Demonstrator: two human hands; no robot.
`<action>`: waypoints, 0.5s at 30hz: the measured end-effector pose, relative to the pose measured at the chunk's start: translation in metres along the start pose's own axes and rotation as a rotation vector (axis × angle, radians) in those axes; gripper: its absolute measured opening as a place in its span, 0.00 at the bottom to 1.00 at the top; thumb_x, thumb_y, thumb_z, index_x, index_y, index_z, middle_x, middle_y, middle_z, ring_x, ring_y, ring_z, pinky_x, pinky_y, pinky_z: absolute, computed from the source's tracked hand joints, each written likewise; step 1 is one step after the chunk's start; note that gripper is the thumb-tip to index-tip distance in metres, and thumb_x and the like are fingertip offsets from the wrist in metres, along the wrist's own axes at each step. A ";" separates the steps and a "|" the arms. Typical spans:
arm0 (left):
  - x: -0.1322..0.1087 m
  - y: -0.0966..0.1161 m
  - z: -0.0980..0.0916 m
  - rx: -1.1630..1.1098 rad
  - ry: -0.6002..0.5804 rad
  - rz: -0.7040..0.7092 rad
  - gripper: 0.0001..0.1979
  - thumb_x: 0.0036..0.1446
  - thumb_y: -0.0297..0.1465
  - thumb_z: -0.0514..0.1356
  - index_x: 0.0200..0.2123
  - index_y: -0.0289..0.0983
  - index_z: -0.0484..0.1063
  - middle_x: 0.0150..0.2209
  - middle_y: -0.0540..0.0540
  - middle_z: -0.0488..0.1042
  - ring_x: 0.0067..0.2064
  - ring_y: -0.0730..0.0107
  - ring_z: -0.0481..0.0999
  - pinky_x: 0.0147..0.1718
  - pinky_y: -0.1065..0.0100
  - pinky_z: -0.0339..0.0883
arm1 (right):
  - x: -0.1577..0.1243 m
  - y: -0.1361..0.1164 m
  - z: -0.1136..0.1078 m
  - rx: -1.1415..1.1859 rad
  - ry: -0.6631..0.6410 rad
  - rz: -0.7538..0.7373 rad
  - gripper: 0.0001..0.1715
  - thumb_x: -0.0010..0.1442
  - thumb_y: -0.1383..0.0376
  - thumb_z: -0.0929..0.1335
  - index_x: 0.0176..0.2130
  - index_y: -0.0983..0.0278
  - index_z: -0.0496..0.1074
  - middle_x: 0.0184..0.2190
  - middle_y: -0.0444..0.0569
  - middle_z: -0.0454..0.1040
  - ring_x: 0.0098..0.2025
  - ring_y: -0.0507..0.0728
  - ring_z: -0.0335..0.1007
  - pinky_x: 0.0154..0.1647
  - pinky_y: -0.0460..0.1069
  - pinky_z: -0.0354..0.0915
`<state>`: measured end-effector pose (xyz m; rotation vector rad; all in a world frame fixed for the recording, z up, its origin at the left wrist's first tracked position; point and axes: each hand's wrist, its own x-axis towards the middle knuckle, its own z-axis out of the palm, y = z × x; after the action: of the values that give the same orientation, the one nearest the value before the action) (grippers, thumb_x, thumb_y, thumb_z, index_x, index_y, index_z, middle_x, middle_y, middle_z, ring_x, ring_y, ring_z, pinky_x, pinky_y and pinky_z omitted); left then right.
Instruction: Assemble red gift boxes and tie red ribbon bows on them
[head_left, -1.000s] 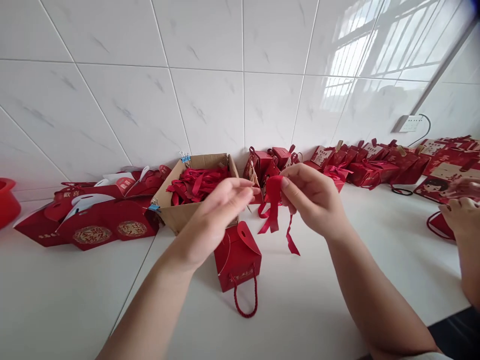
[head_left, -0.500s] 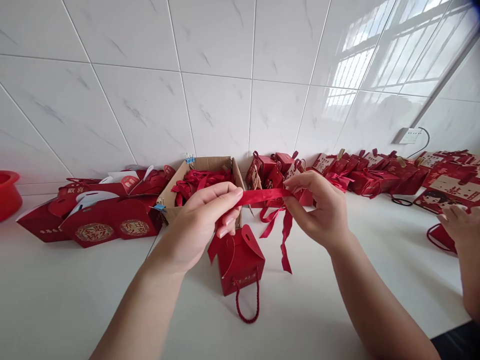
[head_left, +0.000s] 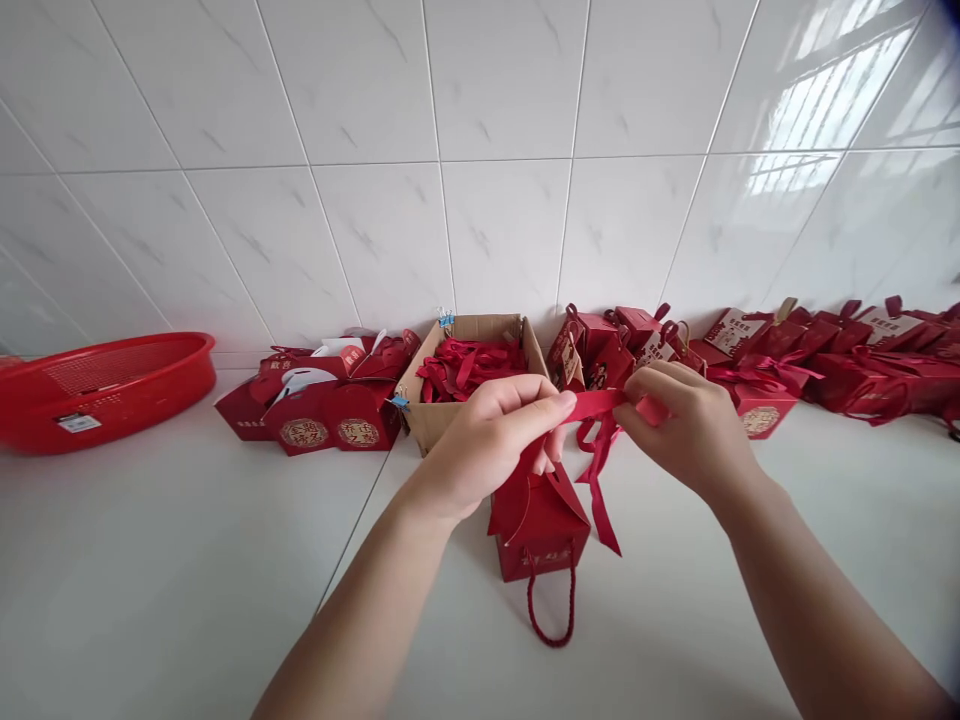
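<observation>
A red ribbon [head_left: 598, 403] is stretched between my two hands, with loose ends dangling below. My left hand [head_left: 499, 440] pinches one part of it between thumb and fingers. Slightly to the right, my right hand [head_left: 686, 420] pinches the ribbon too. Under my hands a small red gift box [head_left: 541, 530] stands on the white counter, its top flaps folded together and partly hidden by my left hand. Its twisted rope handle [head_left: 551, 640] hangs down in front onto the counter. Behind my left hand is an open cardboard box [head_left: 429, 420] full of red ribbons [head_left: 469, 368].
Several red gift boxes [head_left: 330, 415] stand left of the cardboard box, against the tiled wall. A red plastic basket [head_left: 112, 400] sits farther left. More red boxes [head_left: 761, 400] line the wall at the right. Blue binder clips [head_left: 401, 402] grip the cardboard box's edges.
My view has turned left, so the red basket shows more fully and the other person's hand has left the picture. My hands have drawn closer together, shortening the ribbon span.
</observation>
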<state>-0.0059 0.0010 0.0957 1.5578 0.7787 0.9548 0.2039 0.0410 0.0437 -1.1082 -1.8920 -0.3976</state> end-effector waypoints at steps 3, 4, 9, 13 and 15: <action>0.001 0.000 -0.002 -0.010 0.008 0.001 0.16 0.62 0.33 0.55 0.22 0.35 0.62 0.21 0.53 0.66 0.23 0.79 0.64 0.26 0.74 0.62 | 0.000 0.008 0.008 -0.027 -0.047 0.006 0.10 0.54 0.68 0.64 0.22 0.63 0.63 0.22 0.44 0.66 0.26 0.52 0.61 0.23 0.45 0.55; 0.001 0.000 -0.002 -0.008 0.013 0.001 0.16 0.62 0.33 0.55 0.22 0.35 0.62 0.21 0.53 0.66 0.23 0.79 0.64 0.26 0.73 0.62 | 0.000 0.011 0.011 -0.042 -0.058 0.014 0.10 0.54 0.68 0.64 0.22 0.63 0.63 0.22 0.44 0.67 0.27 0.52 0.62 0.23 0.45 0.54; -0.001 0.001 -0.005 0.013 0.039 0.007 0.16 0.62 0.32 0.54 0.21 0.36 0.62 0.21 0.54 0.65 0.25 0.78 0.65 0.29 0.73 0.62 | -0.002 0.029 0.026 -0.083 -0.130 0.136 0.12 0.53 0.65 0.64 0.20 0.63 0.61 0.22 0.45 0.66 0.27 0.52 0.61 0.23 0.45 0.52; -0.002 0.003 -0.009 0.038 0.074 -0.004 0.16 0.62 0.33 0.54 0.21 0.36 0.61 0.21 0.54 0.65 0.24 0.78 0.65 0.28 0.73 0.61 | -0.003 0.040 0.033 -0.094 -0.143 0.210 0.15 0.52 0.63 0.63 0.18 0.63 0.57 0.20 0.45 0.64 0.26 0.52 0.59 0.22 0.45 0.49; -0.002 0.004 -0.011 0.073 0.089 -0.022 0.17 0.62 0.33 0.54 0.21 0.36 0.60 0.20 0.54 0.64 0.24 0.78 0.64 0.27 0.73 0.61 | -0.003 0.045 0.035 -0.100 -0.146 0.242 0.16 0.51 0.63 0.64 0.17 0.63 0.56 0.20 0.45 0.64 0.26 0.52 0.58 0.21 0.45 0.48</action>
<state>-0.0168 0.0038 0.1003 1.5745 0.9007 0.9944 0.2227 0.0865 0.0149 -1.4492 -1.8498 -0.2826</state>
